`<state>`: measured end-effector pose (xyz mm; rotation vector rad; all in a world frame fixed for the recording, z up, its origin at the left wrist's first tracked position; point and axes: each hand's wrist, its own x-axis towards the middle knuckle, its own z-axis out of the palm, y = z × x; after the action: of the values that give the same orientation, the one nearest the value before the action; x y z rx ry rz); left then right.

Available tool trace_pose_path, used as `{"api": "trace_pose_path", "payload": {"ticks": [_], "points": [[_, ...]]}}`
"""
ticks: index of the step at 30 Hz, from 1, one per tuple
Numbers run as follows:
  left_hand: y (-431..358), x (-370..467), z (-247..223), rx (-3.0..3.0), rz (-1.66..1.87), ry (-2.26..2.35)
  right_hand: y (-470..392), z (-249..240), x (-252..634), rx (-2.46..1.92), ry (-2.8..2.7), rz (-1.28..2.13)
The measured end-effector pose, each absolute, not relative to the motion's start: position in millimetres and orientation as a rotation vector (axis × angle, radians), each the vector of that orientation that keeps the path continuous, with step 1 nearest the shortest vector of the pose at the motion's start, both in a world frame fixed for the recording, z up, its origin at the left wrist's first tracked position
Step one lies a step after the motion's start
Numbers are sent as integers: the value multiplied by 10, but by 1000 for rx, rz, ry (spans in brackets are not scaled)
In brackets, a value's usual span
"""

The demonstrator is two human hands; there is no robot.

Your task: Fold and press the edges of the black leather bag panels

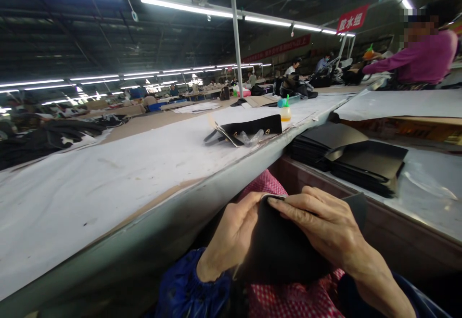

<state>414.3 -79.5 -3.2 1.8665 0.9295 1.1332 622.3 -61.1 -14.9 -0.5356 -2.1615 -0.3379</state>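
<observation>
Beside a worktop (126,178), over a checked apron (288,301), a black panel (285,253) is being pinched at its upper edge by the left hand (233,231) and right hand (327,222); seemingly light and pliable, it is being best controlled there.

White-covered table (119,183), black strapped piece (252,126), orange-yellow glue bottle (285,112)

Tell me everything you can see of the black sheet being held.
The black sheet looks thin, smooth, bendable and faintly glossy, perhaps leather or imitation. Its top edge, with a pale rim, is pinched by the left hand and right hand. It slopes down over the checked apron, below table height. The right hand hides part, and its lower end fades into shadow.
</observation>
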Motion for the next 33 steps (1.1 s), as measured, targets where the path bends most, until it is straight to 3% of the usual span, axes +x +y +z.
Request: {"api": "trace_pose_path", "payload": {"ticks": [29,33], "points": [[-709,4156,-120,1997,1133,960,-640,-38,6066,-561,-2239,-106],[-688,4170,-126,2003,1171,951,-668,-16,6046,-597,-2218,-208]]}}
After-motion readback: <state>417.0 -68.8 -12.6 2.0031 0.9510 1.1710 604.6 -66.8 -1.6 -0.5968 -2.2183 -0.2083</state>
